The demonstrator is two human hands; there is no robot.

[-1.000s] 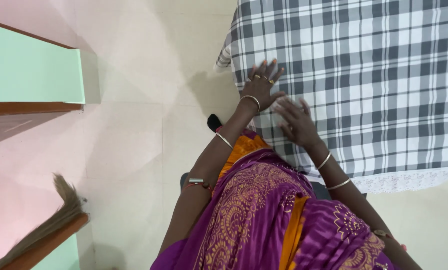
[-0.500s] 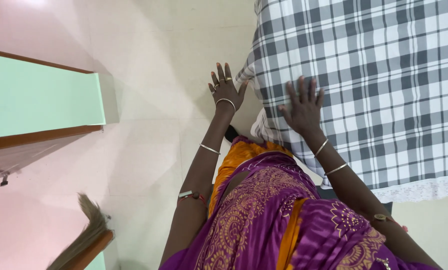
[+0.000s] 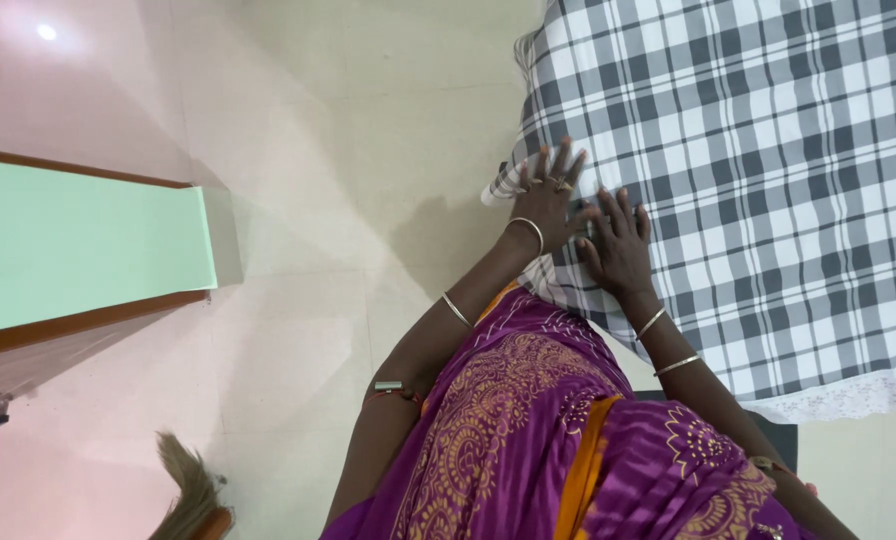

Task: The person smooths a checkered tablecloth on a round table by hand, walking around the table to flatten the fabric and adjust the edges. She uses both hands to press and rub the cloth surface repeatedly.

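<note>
Checked sheet (image 3: 768, 180) runs off frame; left hand (image 3: 548, 205) covers its corner.

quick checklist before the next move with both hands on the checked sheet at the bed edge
1. Left hand flat on the checked sheet near its corner: ok.
2. Right hand flat on the sheet beside the left: ok.
3. Neither hand pinching a fold of cloth: cannot tell.
4. Sheet smooth across the top: ok where visible.
5. Lace edge hanging evenly: cannot tell, only part shows.
6. Broom away from the feet: ok, it stands off to the left.
</note>
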